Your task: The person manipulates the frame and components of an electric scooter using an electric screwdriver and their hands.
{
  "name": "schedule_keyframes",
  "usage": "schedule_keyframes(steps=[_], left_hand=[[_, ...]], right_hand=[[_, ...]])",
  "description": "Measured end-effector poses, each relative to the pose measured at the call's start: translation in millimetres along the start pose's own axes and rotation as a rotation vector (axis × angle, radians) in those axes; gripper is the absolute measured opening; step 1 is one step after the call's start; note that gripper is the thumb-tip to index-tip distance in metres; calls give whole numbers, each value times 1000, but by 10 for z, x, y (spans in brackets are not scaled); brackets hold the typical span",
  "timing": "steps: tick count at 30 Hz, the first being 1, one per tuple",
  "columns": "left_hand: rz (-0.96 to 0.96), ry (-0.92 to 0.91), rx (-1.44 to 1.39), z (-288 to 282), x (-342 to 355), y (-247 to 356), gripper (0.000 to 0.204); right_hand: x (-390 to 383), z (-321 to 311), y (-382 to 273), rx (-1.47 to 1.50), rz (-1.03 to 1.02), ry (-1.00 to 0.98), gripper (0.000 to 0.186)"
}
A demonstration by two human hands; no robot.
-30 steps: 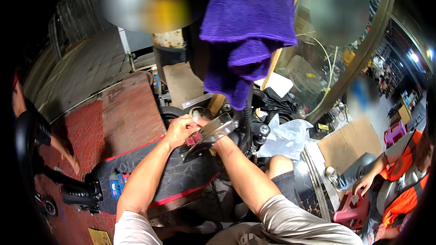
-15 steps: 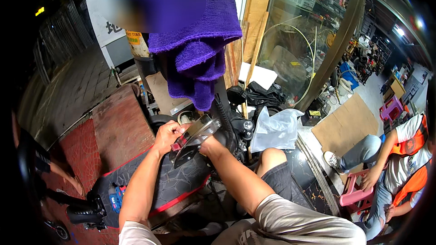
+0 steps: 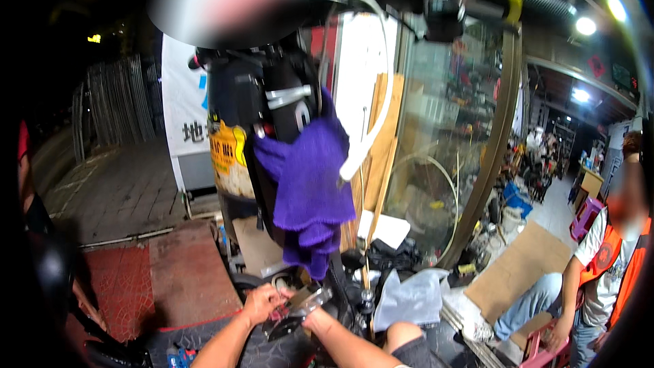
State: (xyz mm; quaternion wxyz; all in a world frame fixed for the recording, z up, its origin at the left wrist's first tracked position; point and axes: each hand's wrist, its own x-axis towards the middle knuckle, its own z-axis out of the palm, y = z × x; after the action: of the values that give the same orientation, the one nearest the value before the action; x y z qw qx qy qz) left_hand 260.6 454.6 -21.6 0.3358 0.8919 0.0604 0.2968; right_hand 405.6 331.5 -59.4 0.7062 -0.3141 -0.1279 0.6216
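Observation:
My left hand (image 3: 262, 303) is closed in a pinch at the edge of a small dark metal assembly (image 3: 306, 303) with a red piece, low at the centre; what its fingertips grip is too small to name. My right hand (image 3: 310, 317) reaches under that assembly from the right, fingers mostly hidden. Just above hangs a purple towel (image 3: 313, 191) on an upright scooter column. Under my left arm lies a black patterned scooter deck (image 3: 170, 341) with a blue power tool (image 3: 182, 358) on it.
Handlebars (image 3: 443, 7) cross overhead. A person (image 3: 603, 272) in an orange vest sits at right beside cardboard (image 3: 514, 272); another person (image 3: 27, 191) is at the left edge. A plastic bag (image 3: 409, 300), glass panel (image 3: 436, 129) and red boards (image 3: 191, 272) surround the work.
The view has tilted upward, showing the handlebars and lit workshop ceiling, so my hands, towel and deck sit lower in the picture. My hands remain at the same assembly.

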Motion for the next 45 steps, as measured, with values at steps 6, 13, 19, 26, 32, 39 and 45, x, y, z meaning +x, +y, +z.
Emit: schedule_keyframes(steps=[6,13,19,26,32,39,45], left_hand=[[-117,-51,-41,92,50,159,13],[-52,-96,-66,-68,20,219,12],[2,-153,-18,-84,-1,128,17],[92,-119,144,-40,-44,157,19],[85,-87,100,-55,-54,181,20],[74,-116,161,-30,7,174,21],[76,-107,168,41,27,109,20]], right_hand=[[3,-101,-142,-33,74,-58,26],[-93,109,-251,32,123,-197,23],[-95,62,-224,128,114,-128,19],[-247,304,-302,22,114,-74,16],[-269,368,-379,-151,174,-103,19],[-246,224,-340,-122,119,-167,18],[-323,132,-246,-31,-38,-136,16]])
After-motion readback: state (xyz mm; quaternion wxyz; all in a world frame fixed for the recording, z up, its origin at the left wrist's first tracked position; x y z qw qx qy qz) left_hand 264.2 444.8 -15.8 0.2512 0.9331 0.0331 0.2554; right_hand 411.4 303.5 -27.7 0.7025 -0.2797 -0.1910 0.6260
